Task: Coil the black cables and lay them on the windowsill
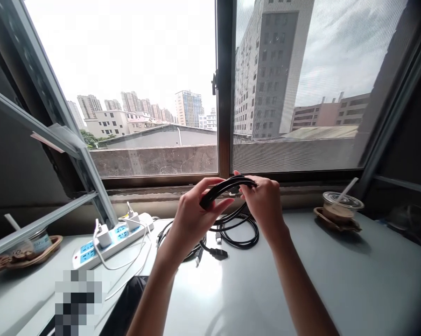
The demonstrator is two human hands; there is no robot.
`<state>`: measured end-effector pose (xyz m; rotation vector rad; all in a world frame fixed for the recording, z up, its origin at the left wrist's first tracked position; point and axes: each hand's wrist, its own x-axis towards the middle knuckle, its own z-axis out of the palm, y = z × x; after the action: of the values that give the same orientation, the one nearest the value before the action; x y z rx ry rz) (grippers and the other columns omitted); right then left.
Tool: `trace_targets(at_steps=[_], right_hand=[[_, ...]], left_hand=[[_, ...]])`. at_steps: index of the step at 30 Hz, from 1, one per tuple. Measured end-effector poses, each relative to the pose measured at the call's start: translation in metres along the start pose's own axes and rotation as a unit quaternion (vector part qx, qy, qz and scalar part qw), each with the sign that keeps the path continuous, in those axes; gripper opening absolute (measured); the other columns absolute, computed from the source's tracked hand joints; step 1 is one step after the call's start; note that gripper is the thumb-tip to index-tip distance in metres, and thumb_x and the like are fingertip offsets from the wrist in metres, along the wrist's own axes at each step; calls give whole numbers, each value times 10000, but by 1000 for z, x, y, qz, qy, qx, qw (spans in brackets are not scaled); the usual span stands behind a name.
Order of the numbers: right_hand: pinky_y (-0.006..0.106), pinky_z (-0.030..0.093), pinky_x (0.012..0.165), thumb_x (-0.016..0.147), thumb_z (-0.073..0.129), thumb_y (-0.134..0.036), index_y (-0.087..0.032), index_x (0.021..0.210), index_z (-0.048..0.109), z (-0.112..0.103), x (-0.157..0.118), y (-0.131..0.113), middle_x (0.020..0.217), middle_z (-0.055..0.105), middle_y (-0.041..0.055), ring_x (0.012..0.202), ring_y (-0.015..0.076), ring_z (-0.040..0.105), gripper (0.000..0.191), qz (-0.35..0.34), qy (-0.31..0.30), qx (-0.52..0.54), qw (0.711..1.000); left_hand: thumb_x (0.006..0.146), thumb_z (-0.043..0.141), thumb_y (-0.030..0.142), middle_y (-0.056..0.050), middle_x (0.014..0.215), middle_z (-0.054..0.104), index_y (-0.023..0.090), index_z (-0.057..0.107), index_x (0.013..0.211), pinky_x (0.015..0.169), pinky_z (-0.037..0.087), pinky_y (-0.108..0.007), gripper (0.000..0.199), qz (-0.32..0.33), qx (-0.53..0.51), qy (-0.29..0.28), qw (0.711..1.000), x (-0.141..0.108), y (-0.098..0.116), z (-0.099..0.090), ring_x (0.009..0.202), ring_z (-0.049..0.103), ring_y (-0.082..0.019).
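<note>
A bundle of black cable [228,185] is held up between my two hands above the white table. My left hand [196,205] grips its left end, with fingers behind and thumb in front. My right hand [263,196] is closed around the right side of the same bundle. A length of cable hangs down from it, and a dark connector [219,253] shows below my left hand. Beneath and behind, coiled black cables [243,238] lie on the tabletop, partly hidden by my left hand and forearm. A plug end [199,256] sticks out near my left wrist.
At the left lies a white power strip [112,245] with chargers and loose white cords. A lidded drink cup [341,205] stands in a carton holder at the right, another cup [40,241] at the far left. A metal frame [91,172] rises beside the window.
</note>
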<state>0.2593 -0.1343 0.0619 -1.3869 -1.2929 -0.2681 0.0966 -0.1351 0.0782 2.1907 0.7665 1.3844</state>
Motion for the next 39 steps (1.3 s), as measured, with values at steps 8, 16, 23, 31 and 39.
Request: trace_targets(at_steps=[8, 16, 23, 31, 39], right_hand=[[211, 401, 477, 828, 516, -447, -151, 569, 641, -16, 1, -4, 447, 553, 9, 385, 104, 518, 412, 75, -74, 108, 989], [228, 420, 625, 810, 545, -434, -177, 744, 704, -20, -4, -11, 699, 665, 29, 682, 151, 619, 309, 67, -186, 59, 979], [206, 448, 673, 789, 600, -454, -180, 898, 688, -26, -5, -16, 824, 680, 15, 773, 140, 626, 308, 59, -256, 215, 940], [182, 425, 665, 814, 582, -471, -186, 815, 691, -31, -8, -21, 782, 658, 5, 747, 108, 593, 305, 15, -217, 274, 937], [211, 427, 530, 838, 488, -559, -162, 709, 592, -46, -12, -29, 670, 556, 14, 567, 95, 521, 430, 37, -288, 317, 903]], left_hand=[[845, 546, 377, 22, 529, 529, 153, 540, 703, 566, 422, -196, 265, 1, -137, -14, 991, 11, -21, -3, 545, 533, -90], [737, 665, 460, 96, 365, 309, 144, 524, 621, 314, 166, -169, 365, -104, -242, 117, 958, 9, -13, 2, 298, 266, -18], [738, 664, 457, 90, 373, 226, 168, 294, 471, 321, 114, -201, 540, -71, -337, 256, 903, 9, -9, -2, 303, 227, -17], [746, 589, 574, 86, 361, 183, 176, 234, 462, 317, 115, -210, 604, -79, -379, 244, 889, 9, -7, -7, 279, 245, -28], [754, 536, 627, 86, 375, 158, 184, 170, 460, 313, 149, -197, 645, -134, -410, 165, 887, 11, -23, 9, 264, 298, -33]])
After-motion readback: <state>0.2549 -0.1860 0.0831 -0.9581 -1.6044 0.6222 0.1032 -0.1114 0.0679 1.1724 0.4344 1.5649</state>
